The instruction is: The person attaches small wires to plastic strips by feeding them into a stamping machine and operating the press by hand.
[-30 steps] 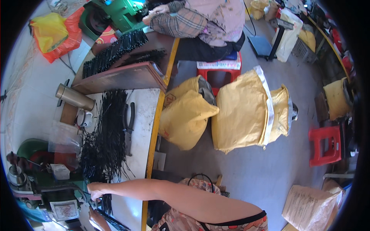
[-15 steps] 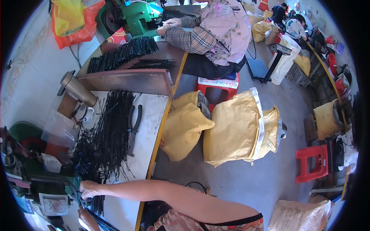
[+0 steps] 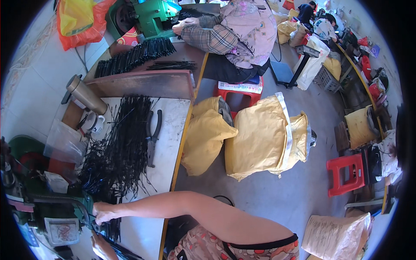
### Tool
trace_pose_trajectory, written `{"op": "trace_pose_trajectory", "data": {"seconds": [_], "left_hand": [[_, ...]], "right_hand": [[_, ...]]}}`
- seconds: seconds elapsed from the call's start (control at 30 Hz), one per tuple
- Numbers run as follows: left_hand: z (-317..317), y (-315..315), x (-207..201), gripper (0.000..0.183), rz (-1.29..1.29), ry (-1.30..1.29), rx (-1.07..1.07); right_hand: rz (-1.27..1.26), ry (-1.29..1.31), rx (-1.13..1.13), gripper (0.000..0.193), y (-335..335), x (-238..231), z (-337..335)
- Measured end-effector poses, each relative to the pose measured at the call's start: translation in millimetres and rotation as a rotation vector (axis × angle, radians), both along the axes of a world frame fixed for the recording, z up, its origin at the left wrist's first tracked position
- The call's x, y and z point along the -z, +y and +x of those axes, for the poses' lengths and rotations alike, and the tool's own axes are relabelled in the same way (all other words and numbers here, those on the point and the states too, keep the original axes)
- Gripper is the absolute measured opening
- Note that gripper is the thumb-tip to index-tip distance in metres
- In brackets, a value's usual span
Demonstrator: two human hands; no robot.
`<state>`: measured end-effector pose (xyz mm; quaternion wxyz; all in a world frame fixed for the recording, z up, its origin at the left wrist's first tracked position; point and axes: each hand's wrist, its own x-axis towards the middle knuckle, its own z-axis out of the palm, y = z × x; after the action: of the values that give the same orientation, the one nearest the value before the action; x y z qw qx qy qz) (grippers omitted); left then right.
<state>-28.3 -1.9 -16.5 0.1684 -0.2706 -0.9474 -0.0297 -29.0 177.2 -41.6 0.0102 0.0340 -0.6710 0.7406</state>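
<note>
Black strips (image 3: pixel 125 252) are seen in the head view as a thin bundle at the near left, just beside the left hand (image 3: pixel 103 247), while a large loose heap (image 3: pixel 125 130) of similar strips is spread farther off on the white tabletop (image 3: pixel 169 125). The right hand (image 3: pixel 104 212) is set against the right-hand end of a green machine (image 3: pixel 88 203), its fingers bent and drawn together; whether a strip is pinched there cannot be told. The left hand is slightly curled alongside the bundle; how firmly it is closed, and whether anything is held, cannot be told either. The step in hand is judged to be the working of strips at the machine, both hands being brought close together there. For the next move, careful lining-up seems to be called for, with fingertips kept clear of the working part and the bundle kept untangled. Little room is left on the left, where the machine and a square tray (image 3: pixel 62 243) are crowded in. On the far side, the heap is bounded by an upright board (image 3: pixel 143 83). More open room is offered on the right, between the heap and the yellow table edge (image 3: pixel 174 182), though pliers (image 3: pixel 151 140) are laid there.
</note>
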Motion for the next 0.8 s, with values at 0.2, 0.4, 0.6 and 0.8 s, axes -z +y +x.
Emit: {"op": "trace_pose_trajectory", "data": {"seconds": [0.2, 0.4, 0.6, 0.8], "left_hand": [[2, 1, 1, 0.030, 0.028, -0.005, 0.047], [3, 2, -1, 0.032, 0.053, -0.037, 0.058], [-6, -5, 7, 0.033, 0.068, -0.013, 0.084], [-8, -9, 10, 0.033, 0.032, -0.025, 0.028]], "right_hand": [[-0.079, -0.032, -0.038, 0.016, -10, 16, -9], [-0.094, -0.112, -0.103, 0.012, -2, 7, -3], [-0.145, -0.171, -0.114, 0.015, 1, 0, 1], [-0.130, -0.172, -0.098, 0.014, -1, -1, 3]]}}
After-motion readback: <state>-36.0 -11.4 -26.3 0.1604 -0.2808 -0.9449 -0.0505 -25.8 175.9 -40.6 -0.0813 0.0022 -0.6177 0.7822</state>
